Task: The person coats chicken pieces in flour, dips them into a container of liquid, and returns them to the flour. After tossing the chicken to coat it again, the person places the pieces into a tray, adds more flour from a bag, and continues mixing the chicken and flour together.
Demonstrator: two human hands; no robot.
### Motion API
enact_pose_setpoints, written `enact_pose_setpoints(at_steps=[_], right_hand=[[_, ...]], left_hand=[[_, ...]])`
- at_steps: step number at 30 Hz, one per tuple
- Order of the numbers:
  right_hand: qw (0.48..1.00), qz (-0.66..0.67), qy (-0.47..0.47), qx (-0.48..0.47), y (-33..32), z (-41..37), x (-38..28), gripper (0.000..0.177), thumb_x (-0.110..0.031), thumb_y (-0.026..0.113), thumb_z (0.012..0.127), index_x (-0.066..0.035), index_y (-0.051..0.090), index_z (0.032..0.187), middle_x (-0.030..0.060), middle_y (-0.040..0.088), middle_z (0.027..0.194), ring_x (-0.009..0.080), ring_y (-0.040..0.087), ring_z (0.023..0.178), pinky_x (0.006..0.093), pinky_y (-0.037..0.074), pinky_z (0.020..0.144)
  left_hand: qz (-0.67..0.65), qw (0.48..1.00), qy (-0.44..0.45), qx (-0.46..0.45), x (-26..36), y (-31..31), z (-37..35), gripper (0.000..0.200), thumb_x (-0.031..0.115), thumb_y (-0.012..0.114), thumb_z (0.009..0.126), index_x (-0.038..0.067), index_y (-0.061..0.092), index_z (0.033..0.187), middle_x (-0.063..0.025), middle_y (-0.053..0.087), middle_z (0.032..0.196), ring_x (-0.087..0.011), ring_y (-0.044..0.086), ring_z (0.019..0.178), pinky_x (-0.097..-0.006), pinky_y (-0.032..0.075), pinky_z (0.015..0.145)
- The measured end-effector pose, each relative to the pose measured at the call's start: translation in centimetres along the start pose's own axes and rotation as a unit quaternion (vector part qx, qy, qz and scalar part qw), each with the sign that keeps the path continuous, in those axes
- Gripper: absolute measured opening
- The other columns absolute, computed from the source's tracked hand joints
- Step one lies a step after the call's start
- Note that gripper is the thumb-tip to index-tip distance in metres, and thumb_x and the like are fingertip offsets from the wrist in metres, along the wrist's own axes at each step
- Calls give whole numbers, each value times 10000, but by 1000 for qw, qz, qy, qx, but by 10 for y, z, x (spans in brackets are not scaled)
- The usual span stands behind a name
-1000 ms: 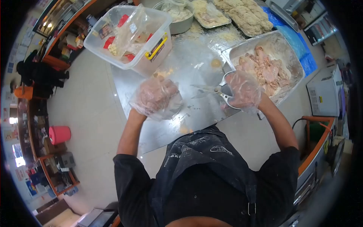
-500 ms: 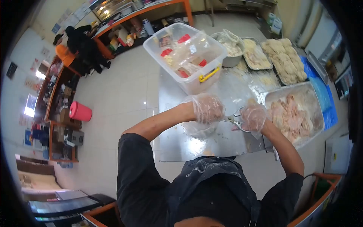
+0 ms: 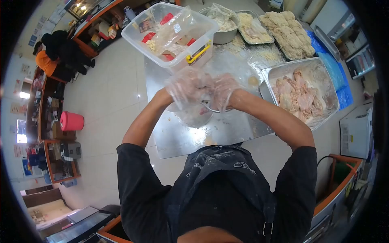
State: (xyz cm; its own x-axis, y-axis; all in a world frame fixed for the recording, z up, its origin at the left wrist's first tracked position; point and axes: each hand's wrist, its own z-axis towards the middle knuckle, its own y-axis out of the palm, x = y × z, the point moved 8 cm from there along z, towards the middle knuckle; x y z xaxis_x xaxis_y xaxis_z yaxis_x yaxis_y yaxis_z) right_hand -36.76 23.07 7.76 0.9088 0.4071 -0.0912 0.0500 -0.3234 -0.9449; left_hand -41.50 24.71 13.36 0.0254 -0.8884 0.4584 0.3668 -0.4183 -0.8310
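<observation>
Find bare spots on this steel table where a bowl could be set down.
The table is bare along its near edge, below the plastic bag in the left hand and the scissors in the right hand. A crumb-dusted patch lies between clear bin and chicken tray. The far end is crowded: bowl, breaded trays.

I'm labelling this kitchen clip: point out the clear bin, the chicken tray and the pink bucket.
clear bin [image 3: 146, 49]: head view, on its near rim.
chicken tray [image 3: 320, 75]: head view, on its bare floured corner.
pink bucket [image 3: 71, 120]: head view, on the middle of its body.
</observation>
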Motion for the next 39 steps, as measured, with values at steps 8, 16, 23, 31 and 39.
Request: enact_pose_setpoints(at_steps=[8,16,23,31,39], right_hand=[[999,-27,-26,-17,-20,5,-22,812,-797,478,668,-50,702,894,155,662,957,295,623,938,381,467,840],[996,29,53,-72,1,17,0,795,-773,423,735,-68,676,1002,180,647,1008,315,606,966,373,464,848],[899,282,333,39,155,-12,118,793,-713,484,747,-27,593,1128,235,603,1083,369,573,1018,405,446,885],[815,298,336,366,173,-90,85,552,-391,675,755,-32,562,1159,216,586,1121,364,570,1025,421,443,898],[757,494,292,313,207,-119,25,489,-407,622,814,-22,568,1111,176,609,1044,308,594,962,386,460,854]], left_hand=[[17,985,-129,117,7,-88,-4,137,166,646,807,34,673,830,-107,643,762,-228,606,687,-332,474,649],[-144,733,-249,617,-36,-156,-121,195,192,624,872,3,674,872,-50,654,766,-144,593,704,-257,462,630],[7,781,-550,296,-125,-11,-184,299,175,588,881,-9,559,1114,-107,664,820,-167,610,753,-292,478,710],[-72,882,-222,409,10,34,-144,790,306,701,755,100,284,1393,-197,395,1359,-325,457,1192,-428,334,1021],[231,961,-104,110,-14,97,-82,235,166,667,764,101,486,628,-68,450,584,-269,486,572,-418,387,554]])
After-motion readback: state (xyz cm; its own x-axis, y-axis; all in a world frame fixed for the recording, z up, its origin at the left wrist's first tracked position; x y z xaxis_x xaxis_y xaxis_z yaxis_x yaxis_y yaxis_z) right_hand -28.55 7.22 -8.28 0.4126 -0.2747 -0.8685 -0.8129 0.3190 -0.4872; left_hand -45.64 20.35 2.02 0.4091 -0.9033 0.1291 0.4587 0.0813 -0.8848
